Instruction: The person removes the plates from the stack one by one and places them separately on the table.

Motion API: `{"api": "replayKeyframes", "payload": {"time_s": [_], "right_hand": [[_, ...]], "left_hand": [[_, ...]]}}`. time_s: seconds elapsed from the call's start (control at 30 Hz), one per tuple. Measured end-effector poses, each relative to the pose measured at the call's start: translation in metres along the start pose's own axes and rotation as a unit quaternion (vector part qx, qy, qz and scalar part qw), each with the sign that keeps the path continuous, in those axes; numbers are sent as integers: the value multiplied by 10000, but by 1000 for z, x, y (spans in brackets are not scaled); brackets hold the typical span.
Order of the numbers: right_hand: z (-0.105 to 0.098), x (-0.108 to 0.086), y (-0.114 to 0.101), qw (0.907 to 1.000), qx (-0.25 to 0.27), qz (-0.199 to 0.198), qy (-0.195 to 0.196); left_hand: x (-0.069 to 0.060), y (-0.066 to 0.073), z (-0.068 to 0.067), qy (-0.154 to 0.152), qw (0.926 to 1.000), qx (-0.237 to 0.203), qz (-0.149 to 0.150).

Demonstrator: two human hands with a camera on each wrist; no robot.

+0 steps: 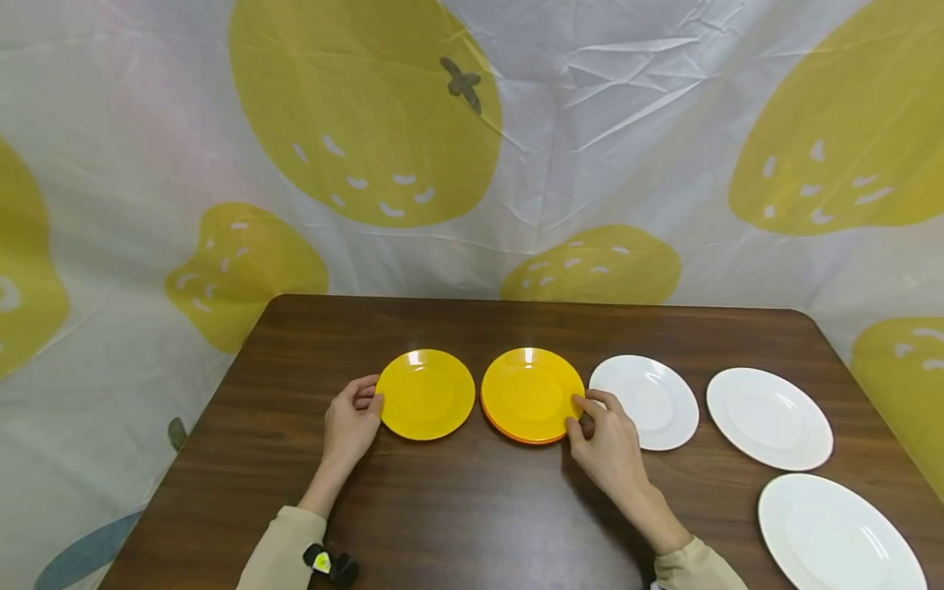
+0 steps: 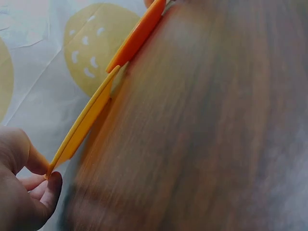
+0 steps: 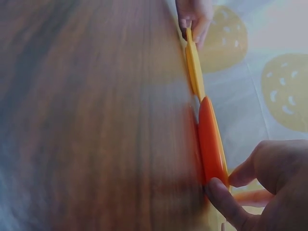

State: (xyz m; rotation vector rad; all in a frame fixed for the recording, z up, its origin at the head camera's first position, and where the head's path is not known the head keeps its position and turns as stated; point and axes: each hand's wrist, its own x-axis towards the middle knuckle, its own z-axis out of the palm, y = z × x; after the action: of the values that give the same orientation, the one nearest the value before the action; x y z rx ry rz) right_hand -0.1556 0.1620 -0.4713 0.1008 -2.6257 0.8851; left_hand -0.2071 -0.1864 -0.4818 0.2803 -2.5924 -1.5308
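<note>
My left hand (image 1: 352, 420) pinches the left rim of a round yellow plate (image 1: 426, 395). The left wrist view has the yellow plate (image 2: 79, 127) edge-on, its rim between thumb and fingers. Just to the right, a second yellow plate (image 1: 533, 393) lies on top of an orange plate (image 1: 525, 438), which shows as a thin rim below it. The right rim of this pair is pinched by my right hand (image 1: 610, 447). In the right wrist view, the thumb touches the orange plate (image 3: 211, 144) and a finger is at the yellow rim.
White plates lie on the brown wooden table (image 1: 472, 508): one (image 1: 649, 401) partly behind my right hand, another (image 1: 769, 418) further right, and a third (image 1: 841, 533) at the near right. A fruit-print cloth (image 1: 560, 164) hangs behind the table.
</note>
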Motion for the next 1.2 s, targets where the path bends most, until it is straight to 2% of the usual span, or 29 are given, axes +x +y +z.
{"api": "replayKeyframes", "payload": {"time_s": [0.3, 0.47, 0.6, 0.7, 0.8, 0.97, 1.07, 1.2], "right_hand": [[-1, 0, -1, 10000, 40, -3, -24], [-1, -1, 0, 10000, 41, -87, 19], [-1, -1, 2, 9999, 48, -114, -9], [-1, -1, 2, 9999, 62, -135, -29], [-1, -1, 2, 9998, 51, -188, -25], [-1, 0, 2, 9996, 25, -295, -17], [-1, 0, 3, 9996, 23, -293, -57], [1, 0, 2, 9995, 50, -291, -121]], "left_hand": [[1, -2, 0, 168, 9998, 31, 57], [-1, 1, 1, 418, 9980, -28, 479], [-2, 6, 5, 490, 9957, 23, 783], [-4, 12, 10, 374, 9949, 16, 940], [-7, 19, 19, 232, 9922, -70, 1223], [-12, 32, 38, -227, 9853, -174, 1685], [-15, 40, 49, -570, 9819, -172, 1798], [-19, 50, 62, -866, 9793, -172, 1823]]}}
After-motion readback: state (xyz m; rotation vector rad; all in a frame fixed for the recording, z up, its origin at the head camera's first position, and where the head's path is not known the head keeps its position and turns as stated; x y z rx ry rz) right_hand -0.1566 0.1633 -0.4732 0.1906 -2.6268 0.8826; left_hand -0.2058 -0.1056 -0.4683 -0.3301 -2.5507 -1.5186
